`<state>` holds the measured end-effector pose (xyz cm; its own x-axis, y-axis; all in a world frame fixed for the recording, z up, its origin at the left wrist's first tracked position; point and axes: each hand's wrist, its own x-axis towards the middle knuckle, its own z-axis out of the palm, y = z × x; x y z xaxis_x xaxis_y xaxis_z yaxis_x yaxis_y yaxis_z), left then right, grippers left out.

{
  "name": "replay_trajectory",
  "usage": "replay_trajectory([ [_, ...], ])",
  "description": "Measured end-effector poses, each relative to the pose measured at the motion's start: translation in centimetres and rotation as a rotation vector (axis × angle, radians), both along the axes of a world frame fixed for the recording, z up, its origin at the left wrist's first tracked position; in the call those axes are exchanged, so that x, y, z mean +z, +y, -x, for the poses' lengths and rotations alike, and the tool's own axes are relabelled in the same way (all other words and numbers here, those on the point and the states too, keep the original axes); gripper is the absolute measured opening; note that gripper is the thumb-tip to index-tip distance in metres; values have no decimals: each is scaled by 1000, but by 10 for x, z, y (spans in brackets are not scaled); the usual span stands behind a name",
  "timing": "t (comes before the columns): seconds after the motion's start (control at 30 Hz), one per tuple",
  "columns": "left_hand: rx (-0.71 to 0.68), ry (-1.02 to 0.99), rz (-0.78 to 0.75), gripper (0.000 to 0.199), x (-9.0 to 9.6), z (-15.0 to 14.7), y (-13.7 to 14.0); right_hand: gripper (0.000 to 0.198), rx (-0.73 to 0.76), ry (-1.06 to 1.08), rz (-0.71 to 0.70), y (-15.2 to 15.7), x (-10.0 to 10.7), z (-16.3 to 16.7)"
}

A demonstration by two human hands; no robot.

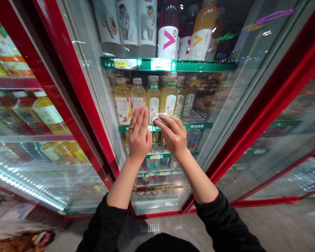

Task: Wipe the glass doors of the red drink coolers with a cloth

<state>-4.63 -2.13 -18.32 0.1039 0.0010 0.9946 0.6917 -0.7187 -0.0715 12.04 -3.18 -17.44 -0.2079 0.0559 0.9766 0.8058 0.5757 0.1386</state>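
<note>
Both my arms reach forward to the glass door [217, 94] of a red-framed drinks cooler. My left hand [140, 137] lies flat against the pane or very close to it, fingers stretched upward and a ring on one finger. Just to its right, my right hand [175, 135] bends its fingers around a crumpled white wipe [154, 117], which appears to be against the glass. Whether the wipe is paper or cloth I cannot tell. Behind the hands, a shelf holds bottles of yellow tea [154, 96], partly covered by my fingers.
A green shelf edge [183, 65] with price labels carries larger bottles above. Red door frames [68, 70] rise on both sides. Another cooler with bottled drinks [48, 108] stands at left. Grey floor [273, 224] lies below, and a brown plush-like object [23, 241] is at lower left.
</note>
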Motion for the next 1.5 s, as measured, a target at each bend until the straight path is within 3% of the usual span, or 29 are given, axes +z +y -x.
replay_trajectory([
  [0.17,18,15,7,86,-2,-10,-1,35,23,260,-160,6,10,-20],
  [0.23,25,18,7,86,-2,-15,-1,32,20,336,-131,9,20,-15],
  [0.37,19,10,7,85,1,-21,-2,31,58,198,-12,7,17,-9],
  [0.47,22,4,7,84,0,-24,-2,31,75,52,-43,1,4,-25],
  [0.53,22,14,18,86,-2,-27,-3,31,40,72,-57,0,3,-38],
  [0.67,22,35,30,87,-3,-34,-4,31,17,239,-42,8,22,-46],
  [0.77,14,27,11,86,-1,-39,-3,31,13,242,-33,10,33,-39],
  [0.9,20,16,5,84,3,-46,-2,33,49,31,-47,2,15,-47],
  [1.0,36,27,10,85,1,-53,-2,39,29,51,-60,0,1,-66],
  [1.2,8,61,15,86,-2,-72,-6,32,-41,318,-91,12,21,-67],
  [1.33,-14,46,36,85,-4,-81,-6,33,-32,182,-56,5,14,-70],
  [1.43,-15,37,47,85,-6,-87,-6,40,23,29,-67,-2,-3,-95],
  [1.5,-13,48,42,86,-7,-91,-7,40,31,46,-108,-2,-4,-113],
])
